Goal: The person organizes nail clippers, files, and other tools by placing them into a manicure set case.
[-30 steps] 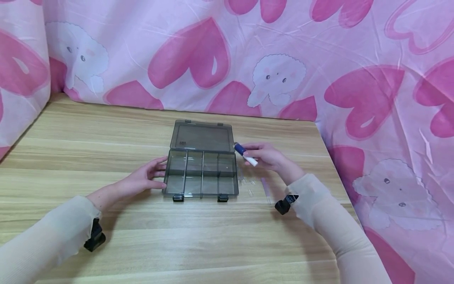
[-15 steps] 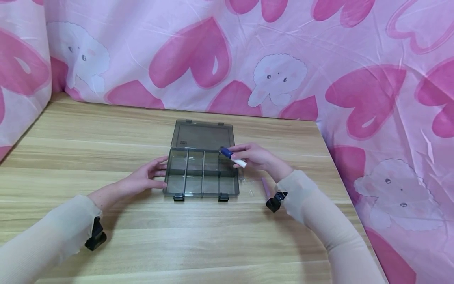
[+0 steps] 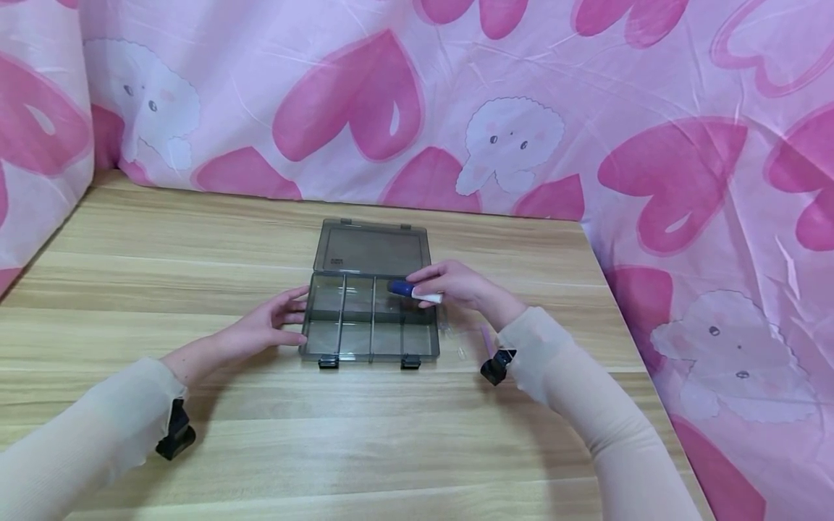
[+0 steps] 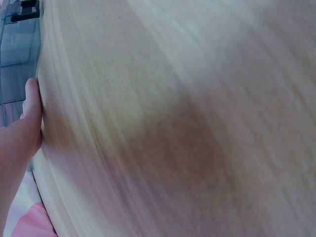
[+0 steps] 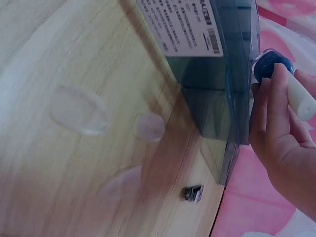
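A smoky see-through divided box (image 3: 355,336) lies on the table with its lid (image 3: 374,250) folded back. My left hand (image 3: 276,318) rests against the box's left wall, thumb near the front corner, fingers relaxed. In the left wrist view, that thumb (image 4: 32,101) lies along the box's side. My right hand (image 3: 456,286) pinches a small nail polish bottle (image 3: 401,289) with a dark blue body and a white cap. It is held tilted over the back right compartments. The right wrist view shows the bottle (image 5: 271,64) between thumb and fingers, beyond the box wall.
Right of the box, several clear thin pieces (image 5: 150,127) lie on the wooden table (image 3: 293,434), with a thin purple strip (image 3: 486,339) beside them. A small dark shiny piece (image 5: 192,193) sits near the box. A pink patterned cloth (image 3: 365,94) hangs behind.
My right hand has moved left with the nail polish bottle, from beside the box to over its right compartments, and the bottle has turned flatter. The left hand stays put.
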Motion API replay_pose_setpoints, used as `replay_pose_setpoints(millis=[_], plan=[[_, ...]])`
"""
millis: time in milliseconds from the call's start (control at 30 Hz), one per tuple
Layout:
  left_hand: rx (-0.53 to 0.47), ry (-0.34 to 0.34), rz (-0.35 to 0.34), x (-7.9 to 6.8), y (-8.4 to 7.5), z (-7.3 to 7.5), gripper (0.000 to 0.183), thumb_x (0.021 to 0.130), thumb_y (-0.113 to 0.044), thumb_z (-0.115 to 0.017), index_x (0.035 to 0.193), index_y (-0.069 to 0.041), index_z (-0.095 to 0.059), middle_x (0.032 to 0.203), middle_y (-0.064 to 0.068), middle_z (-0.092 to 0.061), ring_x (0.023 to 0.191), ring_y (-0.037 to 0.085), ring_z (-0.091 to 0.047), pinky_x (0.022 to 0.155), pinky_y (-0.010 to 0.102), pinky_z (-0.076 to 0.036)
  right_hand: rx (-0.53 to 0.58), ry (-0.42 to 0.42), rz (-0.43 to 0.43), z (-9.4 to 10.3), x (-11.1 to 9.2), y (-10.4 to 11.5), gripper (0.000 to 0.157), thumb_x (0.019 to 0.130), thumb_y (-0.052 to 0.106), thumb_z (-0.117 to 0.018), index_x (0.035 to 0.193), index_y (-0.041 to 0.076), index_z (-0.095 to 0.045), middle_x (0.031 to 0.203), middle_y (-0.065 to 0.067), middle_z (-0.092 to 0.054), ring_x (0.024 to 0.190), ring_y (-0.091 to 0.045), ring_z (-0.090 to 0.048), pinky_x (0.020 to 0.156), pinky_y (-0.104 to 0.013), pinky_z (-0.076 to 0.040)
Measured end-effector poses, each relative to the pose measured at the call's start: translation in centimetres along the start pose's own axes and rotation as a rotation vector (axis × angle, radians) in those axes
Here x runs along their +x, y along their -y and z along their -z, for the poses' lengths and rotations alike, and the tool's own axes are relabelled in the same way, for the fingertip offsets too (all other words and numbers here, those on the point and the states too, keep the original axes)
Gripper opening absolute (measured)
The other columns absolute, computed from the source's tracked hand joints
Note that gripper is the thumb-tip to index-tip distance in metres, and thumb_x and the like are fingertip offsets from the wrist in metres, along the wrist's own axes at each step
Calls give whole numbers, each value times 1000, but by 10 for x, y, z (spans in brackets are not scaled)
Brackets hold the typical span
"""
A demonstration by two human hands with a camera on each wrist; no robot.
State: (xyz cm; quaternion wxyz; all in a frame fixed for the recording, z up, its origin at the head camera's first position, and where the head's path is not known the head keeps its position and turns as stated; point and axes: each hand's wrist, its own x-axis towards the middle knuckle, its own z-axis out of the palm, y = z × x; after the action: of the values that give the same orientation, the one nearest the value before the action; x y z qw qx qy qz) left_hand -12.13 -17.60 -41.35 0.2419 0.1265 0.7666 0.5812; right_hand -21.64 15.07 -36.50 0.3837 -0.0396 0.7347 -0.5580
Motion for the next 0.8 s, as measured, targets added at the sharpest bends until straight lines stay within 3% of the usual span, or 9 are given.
replay_pose_setpoints(millis=[200,333,533,633,800], plan=[[3,5,-1,0,0,0,89,83,-7,-65,149,1,-5,146,32,-25,129,45,-35,107,52,-35,-9,20,5,-9,3,2,43,89,-6,-53,131,-11,-46,130,-30,-51,83,-11,-64,81,-28,-57],[2,7,-4,1,0,-1,89,83,-7,-65,149,1,-5,146,32,-26,130,45,-35,108,52,-34,-31,0,19,-9,1,4,44,90,-5,-52,133,-9,-44,134,-28,-48,95,-20,-64,79,-28,-57],[-4,5,-7,1,0,-1,89,83,-6,-65,149,1,-6,145,32,-27,130,45,-35,106,45,-38,-17,-104,83,6,-13,16,43,94,0,-48,135,-8,-40,138,-27,-42,119,-38,-48,80,-33,-58],[-14,4,-11,1,1,-1,90,83,-6,-66,149,1,-6,145,32,-27,130,45,-35,104,39,-41,-40,-200,96,19,-17,15,43,94,3,-48,135,-8,-41,132,-26,-48,114,-33,-51,84,-39,-56],[-10,3,-12,0,1,-1,89,83,-6,-65,149,1,-5,145,33,-27,130,46,-35,105,43,-40,-144,-356,57,35,-15,-1,41,92,5,-53,131,-8,-46,106,-12,-60,96,-22,-59,85,-40,-56]])
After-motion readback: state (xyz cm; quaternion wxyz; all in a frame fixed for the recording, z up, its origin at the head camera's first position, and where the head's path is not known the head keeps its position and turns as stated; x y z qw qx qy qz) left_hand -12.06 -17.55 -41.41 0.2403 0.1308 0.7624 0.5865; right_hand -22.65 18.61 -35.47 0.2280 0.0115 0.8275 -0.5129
